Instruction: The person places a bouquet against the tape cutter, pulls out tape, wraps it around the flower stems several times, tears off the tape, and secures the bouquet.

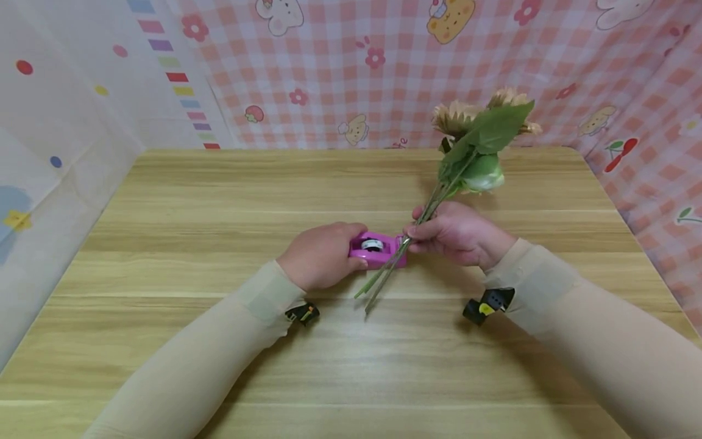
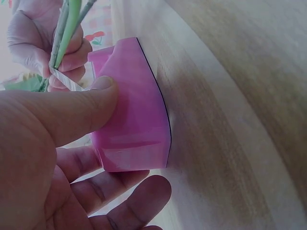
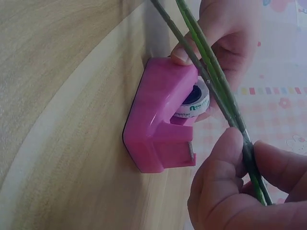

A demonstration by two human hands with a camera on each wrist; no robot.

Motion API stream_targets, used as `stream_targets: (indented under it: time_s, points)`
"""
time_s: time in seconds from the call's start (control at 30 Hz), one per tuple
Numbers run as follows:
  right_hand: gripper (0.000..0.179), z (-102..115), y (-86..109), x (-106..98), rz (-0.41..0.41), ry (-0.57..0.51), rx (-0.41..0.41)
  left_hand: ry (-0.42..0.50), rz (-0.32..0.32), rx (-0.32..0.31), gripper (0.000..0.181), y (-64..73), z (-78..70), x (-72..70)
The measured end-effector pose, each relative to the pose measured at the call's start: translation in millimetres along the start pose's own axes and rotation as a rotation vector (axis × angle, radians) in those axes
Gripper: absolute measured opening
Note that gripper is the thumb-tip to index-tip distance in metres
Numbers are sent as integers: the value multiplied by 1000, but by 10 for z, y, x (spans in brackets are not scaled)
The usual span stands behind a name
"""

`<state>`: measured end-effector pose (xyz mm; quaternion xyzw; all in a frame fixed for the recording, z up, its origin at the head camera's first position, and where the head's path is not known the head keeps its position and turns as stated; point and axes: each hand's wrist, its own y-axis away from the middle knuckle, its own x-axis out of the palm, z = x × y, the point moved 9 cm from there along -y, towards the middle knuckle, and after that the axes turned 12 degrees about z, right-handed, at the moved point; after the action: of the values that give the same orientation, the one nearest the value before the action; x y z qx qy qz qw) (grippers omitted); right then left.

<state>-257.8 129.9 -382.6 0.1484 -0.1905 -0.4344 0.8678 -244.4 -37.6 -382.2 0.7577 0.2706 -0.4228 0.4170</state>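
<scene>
A wood-grain table (image 1: 351, 378) fills most of the head view, its rear edge straight and its sides slanting outward toward the wearer; the work sits near the middle, well apart from the rear and side edges, with wood surface ahead of the hands and between the forearms. Behind rises a pink checked cloth (image 1: 329, 67) with cartoon animals and flowers, and a scrap of red script at the table's rear edge too cut off to read. Two beige sleeves (image 1: 203, 353) reach in from the lower corners and angle toward each other. A flower bunch (image 1: 482, 137) leans up and right, blooms toward the rear edge, its stems (image 3: 211, 64) slanting down across the front of the dispenser. The right hand (image 1: 460, 235) pinches these stems between thumb and fingers. The left hand (image 1: 320, 256) grips the far end of a pink tape dispenser (image 3: 153, 115), thumb along one side; the dispenser stands upright, base toward the wood. Black devices (image 1: 303, 313) hang under both wrists. Inside the dispenser, the tape roll (image 3: 201, 103) carries partly legible print ending in "star". A narrow tape strip (image 2: 67, 80) spans from stems to dispenser, near the small serrated cutter (image 3: 191, 149).
</scene>
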Motion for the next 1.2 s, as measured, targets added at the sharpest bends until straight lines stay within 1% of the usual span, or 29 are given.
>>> stream_targets:
  time_s: [0.23, 0.4, 0.57, 0.73, 0.87, 0.97, 1.03, 1.1, 1.2]
  points:
    - [17, 15, 6, 3, 7, -14, -40, 1, 4, 0, 62, -7, 2, 3]
    - [17, 9, 10, -1, 5, -34, -51, 2, 2, 0, 60, -5, -3, 1]
    - [20, 11, 5, 3, 12, -75, -67, -1, -4, 2, 59, -2, -9, -3]
    - [22, 20, -4, -10, 7, -127, -102, -4, -4, 1, 59, 2, -9, -4]
    - [21, 27, -13, -5, 22, -134, -126, 0, -6, 0, 61, -6, -5, -1]
    - [22, 25, -17, -2, 33, -123, -121, 3, -6, -4, 63, -14, -1, 3]
    - [24, 13, -16, 3, 39, -124, -104, -1, -3, -5, 65, -15, -1, 6]
    - [28, -2, -16, 13, 46, -134, -83, -7, -1, -7, 66, -14, 1, 8]
    - [28, -15, -18, 26, 55, -163, -69, -16, -3, -8, 67, -14, 2, 7]
